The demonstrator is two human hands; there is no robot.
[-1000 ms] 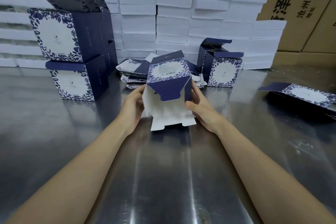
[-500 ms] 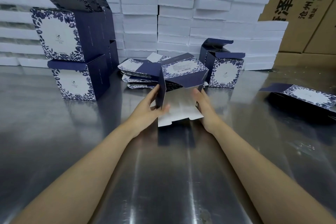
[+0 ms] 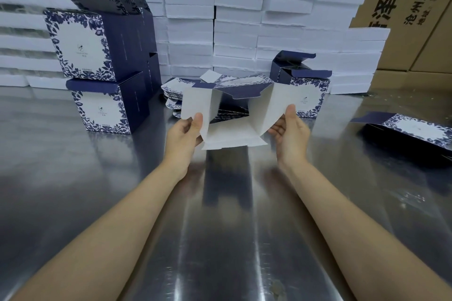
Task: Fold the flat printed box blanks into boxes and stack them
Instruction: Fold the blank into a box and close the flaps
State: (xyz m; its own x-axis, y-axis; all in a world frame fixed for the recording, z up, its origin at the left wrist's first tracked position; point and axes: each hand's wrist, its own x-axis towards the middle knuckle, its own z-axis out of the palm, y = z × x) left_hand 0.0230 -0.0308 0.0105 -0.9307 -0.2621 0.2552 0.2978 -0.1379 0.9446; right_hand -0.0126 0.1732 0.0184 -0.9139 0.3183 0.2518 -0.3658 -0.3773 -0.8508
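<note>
A half-opened box blank (image 3: 266,105) hung just above the brushed-steel counter (image 3: 220,239), near its middle. Its matte white inside faced the camera, and only slivers of navy print showed along the top edge. The left hand (image 3: 186,133) pinched the lower corner of the left side flap between thumb and curled fingers. The right hand (image 3: 291,131) gripped the edge of the right panel the same way, thumb on the white face — so both hands were closed on the card, set apart with the blank's open hollow between them. A notched bottom flap jutted toward the viewer, low over the counter; whether it touched the metal I could not tell. Directly behind lay a low pile of flat blanks (image 3: 172,90), navy with a white floral border. At the left rose a stack of folded boxes (image 3: 80,44), square-sided, the top one's lid flap standing up. Another folded box (image 3: 309,95) sat behind the right hand with its lid flaps open. A single flattened blank (image 3: 415,129) lay well apart at the right. Plain white cartons (image 3: 237,19) were stacked like bricks along the back, beside brown corrugated cases (image 3: 403,19) printed with black characters.
</note>
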